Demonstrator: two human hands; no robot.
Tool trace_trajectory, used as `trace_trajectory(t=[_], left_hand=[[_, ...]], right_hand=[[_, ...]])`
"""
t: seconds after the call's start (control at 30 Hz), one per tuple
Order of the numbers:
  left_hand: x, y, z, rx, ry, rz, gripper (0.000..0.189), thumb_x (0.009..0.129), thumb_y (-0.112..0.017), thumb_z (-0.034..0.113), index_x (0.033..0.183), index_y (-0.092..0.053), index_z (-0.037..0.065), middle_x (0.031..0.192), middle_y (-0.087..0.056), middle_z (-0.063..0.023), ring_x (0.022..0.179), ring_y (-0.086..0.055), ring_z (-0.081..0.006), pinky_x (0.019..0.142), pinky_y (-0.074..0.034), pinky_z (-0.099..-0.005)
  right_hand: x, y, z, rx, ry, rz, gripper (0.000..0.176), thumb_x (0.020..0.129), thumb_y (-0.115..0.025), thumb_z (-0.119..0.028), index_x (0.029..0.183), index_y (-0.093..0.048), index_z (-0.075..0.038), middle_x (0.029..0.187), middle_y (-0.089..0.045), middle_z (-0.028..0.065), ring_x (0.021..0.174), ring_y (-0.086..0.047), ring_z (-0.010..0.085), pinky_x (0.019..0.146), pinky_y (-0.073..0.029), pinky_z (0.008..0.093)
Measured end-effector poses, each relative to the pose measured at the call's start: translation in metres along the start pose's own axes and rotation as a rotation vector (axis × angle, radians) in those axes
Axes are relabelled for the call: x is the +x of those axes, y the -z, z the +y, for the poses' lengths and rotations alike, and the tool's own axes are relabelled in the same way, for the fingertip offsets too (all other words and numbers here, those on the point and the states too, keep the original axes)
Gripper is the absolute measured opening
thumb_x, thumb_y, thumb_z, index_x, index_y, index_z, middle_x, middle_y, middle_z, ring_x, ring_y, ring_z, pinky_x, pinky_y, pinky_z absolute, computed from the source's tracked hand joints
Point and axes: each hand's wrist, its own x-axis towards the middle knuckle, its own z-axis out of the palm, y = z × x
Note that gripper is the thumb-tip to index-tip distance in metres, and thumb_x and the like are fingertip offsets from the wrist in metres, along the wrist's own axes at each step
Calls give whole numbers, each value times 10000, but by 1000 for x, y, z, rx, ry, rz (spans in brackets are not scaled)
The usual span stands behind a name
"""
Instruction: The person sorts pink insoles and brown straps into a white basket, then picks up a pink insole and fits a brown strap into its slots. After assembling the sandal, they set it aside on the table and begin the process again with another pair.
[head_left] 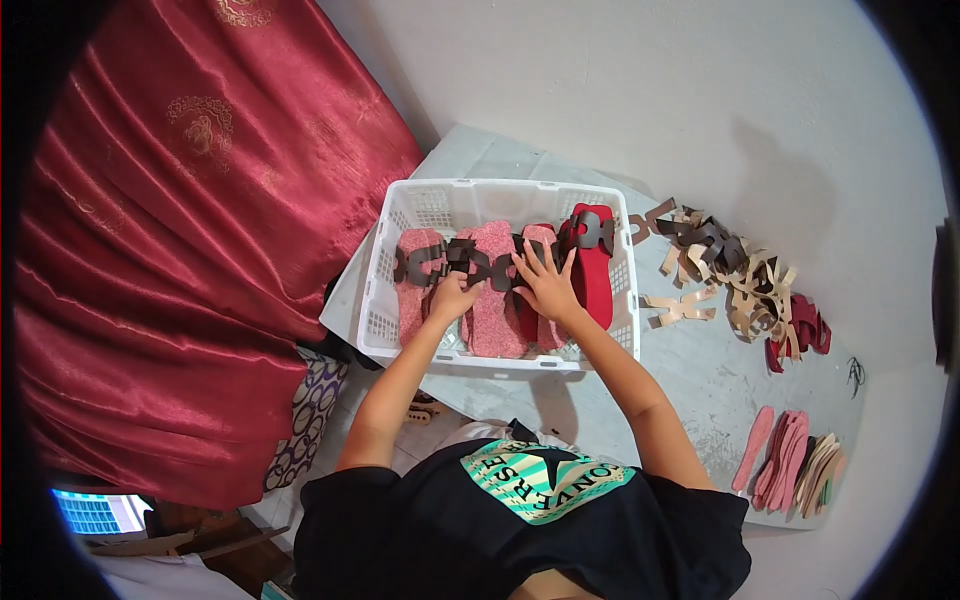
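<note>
Sandals point(493, 325) with dark straps point(480, 265) lie side by side in the white basket point(500, 184), the red sandals point(595, 285) nearest its right wall. My right grip point(548, 285) is spread over one strapped sandal; my left grip point(455, 298) touches another, and I cannot tell whether it pinches. Some room shows along the basket's far wall. Its near-left corner sits close to the edge of the table point(690, 370); open tabletop runs right, between loose straps point(740, 250) at far right and pink soles point(785, 460) at near right.
</note>
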Motion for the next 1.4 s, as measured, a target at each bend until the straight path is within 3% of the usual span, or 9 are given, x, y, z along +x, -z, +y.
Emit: trace_trajectory(t=[0.47,0.67,0.87,0.97,1.07,1.1,1.2,1.3,1.4], left_hand=[[-6,-7,-5,-10,-61,24,566,723,-666,357,1093,-480,-28,935,-607,-166,858,-601,-272,754,-465,-345],[-17,0,14,46,-100,95,570,719,-669,343,1116,-462,-10,1036,-545,-176,948,-551,-292,817,-438,-362],[-37,-4,40,244,-267,224,517,713,-669,297,1113,-463,45,1153,-444,-174,1073,-430,-352,894,-368,-415],[-50,-20,60,254,-485,311,475,715,-659,268,1101,-469,66,1138,-448,-156,1068,-429,-337,886,-359,-430],[-77,-42,101,301,-535,291,443,721,-665,275,1098,-494,116,1135,-465,-101,1079,-435,-296,869,-346,-433],[-79,-56,107,316,-633,298,428,725,-662,283,1089,-506,119,1144,-465,-92,1083,-434,-286,858,-345,-439],[-103,-99,145,245,-747,181,414,722,-649,267,1081,-521,106,1164,-453,-100,1117,-404,-286,897,-307,-442],[-129,-149,166,252,-923,117,392,726,-641,251,1073,-525,111,1206,-418,-132,1187,-321,-319,928,-227,-470],[-160,-193,185,225,-1015,-21,373,727,-641,244,1060,-532,117,1213,-409,-133,1200,-299,-323,921,-213,-493]], right_hand=[[-2,7,0,-23,-23,-37,651,796,-578,-356,1358,-296,-186,1435,-198,107,1318,-153,361,918,-51,721],[-7,11,2,-4,-35,-10,672,789,-590,-346,1365,-283,-185,1437,-192,108,1324,-135,362,919,-48,720],[-28,30,4,24,-89,47,668,790,-590,-347,1364,-289,-183,1442,-175,122,1327,-121,370,919,-34,720],[-50,51,10,-11,-123,103,666,794,-587,-351,1367,-286,-192,1447,-159,129,1324,-123,381,917,-39,722],[-83,74,17,47,-273,168,652,820,-558,-375,1380,-266,-213,1458,-126,133,1316,-132,409,912,-48,722],[-98,76,23,40,-324,197,637,827,-550,-383,1377,-277,-214,1461,-118,132,1315,-131,413,913,-46,719],[-151,89,39,-15,-430,288,630,832,-535,-386,1376,-272,-208,1451,-135,152,1309,-129,431,899,-55,733],[-215,101,50,7,-653,281,620,837,-530,-389,1376,-280,-210,1451,-131,162,1311,-114,437,907,-47,724],[-282,103,57,31,-916,324,613,842,-529,-380,1376,-281,-211,1450,-115,179,1309,-93,448,922,-28,710]])
